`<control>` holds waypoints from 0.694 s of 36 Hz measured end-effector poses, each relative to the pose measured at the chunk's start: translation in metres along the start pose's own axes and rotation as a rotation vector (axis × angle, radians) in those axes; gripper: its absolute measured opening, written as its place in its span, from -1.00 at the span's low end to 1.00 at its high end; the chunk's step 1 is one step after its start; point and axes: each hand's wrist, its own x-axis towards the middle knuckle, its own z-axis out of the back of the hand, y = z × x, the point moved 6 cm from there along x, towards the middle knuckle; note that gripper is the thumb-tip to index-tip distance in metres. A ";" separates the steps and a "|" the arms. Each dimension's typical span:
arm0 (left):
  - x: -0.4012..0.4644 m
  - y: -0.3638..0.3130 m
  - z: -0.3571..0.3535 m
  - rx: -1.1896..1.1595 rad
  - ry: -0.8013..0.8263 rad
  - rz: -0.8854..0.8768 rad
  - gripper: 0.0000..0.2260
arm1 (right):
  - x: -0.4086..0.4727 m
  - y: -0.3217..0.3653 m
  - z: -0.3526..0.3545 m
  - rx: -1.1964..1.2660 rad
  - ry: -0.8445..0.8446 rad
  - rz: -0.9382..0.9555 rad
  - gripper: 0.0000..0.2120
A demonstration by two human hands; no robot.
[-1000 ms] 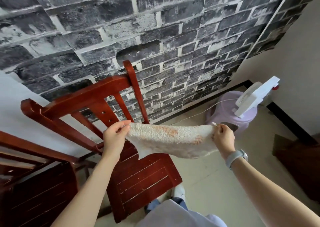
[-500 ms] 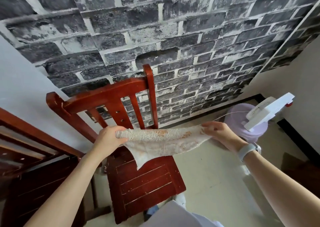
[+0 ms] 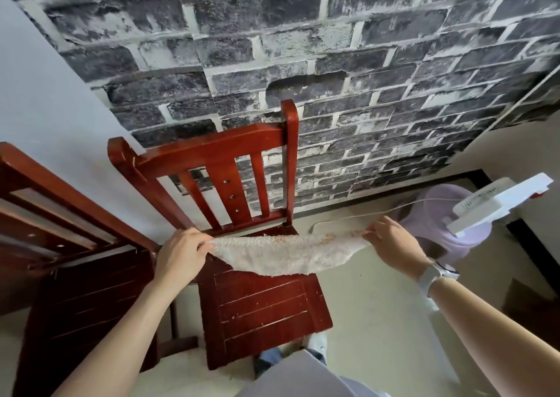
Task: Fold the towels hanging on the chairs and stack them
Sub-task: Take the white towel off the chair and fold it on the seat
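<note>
A small cream towel (image 3: 281,255) with faint orange stains is stretched flat between my hands above the seat of a red wooden chair (image 3: 260,308). My left hand (image 3: 181,258) grips its left edge and my right hand (image 3: 394,245), with a white watch on the wrist, pinches its right edge. The towel sags a little in the middle and hangs clear of the seat. The chair's slatted back (image 3: 212,154) carries no towel.
A second dark red chair (image 3: 75,299) stands close on the left. A lilac plastic stool (image 3: 439,233) and a white fan (image 3: 500,202) with a cord stand at the right by the brick-pattern wall. Pale floor lies to the right of the chair.
The towel has come down from upright hanging to nearly flat, lower over the chair seat. Both hands moved down with it and my view tilted toward the chair.
</note>
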 end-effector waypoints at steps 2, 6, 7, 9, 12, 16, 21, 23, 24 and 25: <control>0.002 0.006 0.002 -0.021 -0.038 0.044 -0.82 | 0.005 0.010 -0.004 0.008 -0.028 -0.003 -0.79; 0.013 0.019 0.004 -0.043 -0.130 0.078 -0.82 | 0.019 0.029 -0.016 0.047 -0.064 -0.045 -0.79; 0.017 0.024 0.005 -0.050 -0.149 0.094 -0.83 | 0.023 0.032 -0.019 0.052 -0.070 -0.060 -0.78; 0.025 0.034 0.007 -0.065 -0.184 0.116 -0.83 | 0.031 0.040 -0.023 0.055 -0.082 -0.078 -0.77; 0.034 0.046 0.010 -0.096 -0.239 0.093 -0.83 | 0.043 0.053 -0.028 0.070 -0.120 -0.080 -0.77; 0.027 0.060 0.009 -0.153 -0.304 0.090 -0.84 | 0.046 0.067 -0.038 0.119 -0.176 -0.035 -0.82; -0.003 0.086 -0.028 -0.140 -0.257 0.059 -0.85 | 0.031 0.069 -0.071 0.160 -0.159 -0.019 -0.84; -0.015 0.100 -0.050 -0.142 -0.204 0.074 -0.85 | 0.025 0.063 -0.092 0.149 -0.108 -0.036 -0.82; -0.021 0.106 -0.063 -0.138 -0.173 0.080 -0.85 | 0.021 0.059 -0.104 0.137 -0.073 -0.047 -0.82; -0.028 0.112 -0.077 -0.131 -0.137 0.091 -0.85 | 0.018 0.054 -0.118 0.122 -0.038 -0.055 -0.82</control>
